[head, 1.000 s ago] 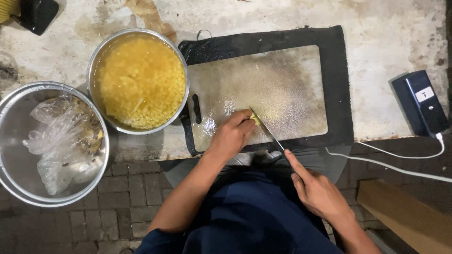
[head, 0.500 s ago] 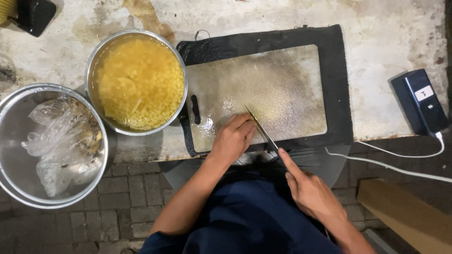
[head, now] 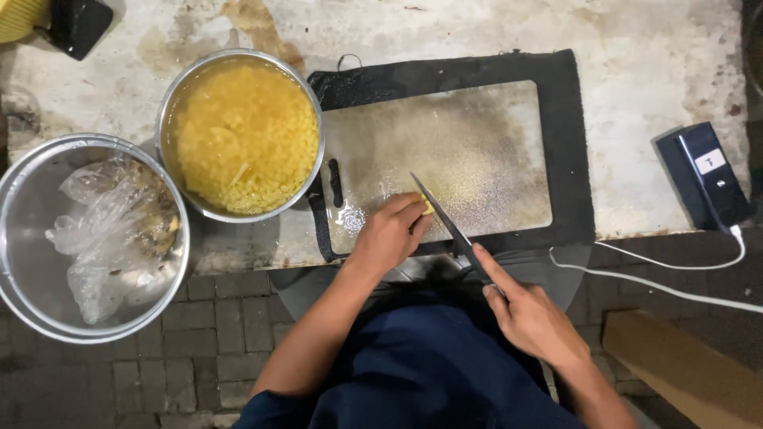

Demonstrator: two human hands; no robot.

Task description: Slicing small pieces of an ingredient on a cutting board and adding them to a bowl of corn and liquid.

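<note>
Nearest the body, the right hand is closed around the handle of a knife, forefinger stretched along its spine, the blade angling up and away to meet the left hand, whose curled fingers pin a small yellow piece to the near edge of a pale cutting board lying on a black mat. Out beyond the right hand, a dark rectangular device with a small white label and white cable lies on the stained bench. Left of the left hand stand a steel pot full of yellow pieces and a steel bowl holding crumpled clear plastic bags.
</note>
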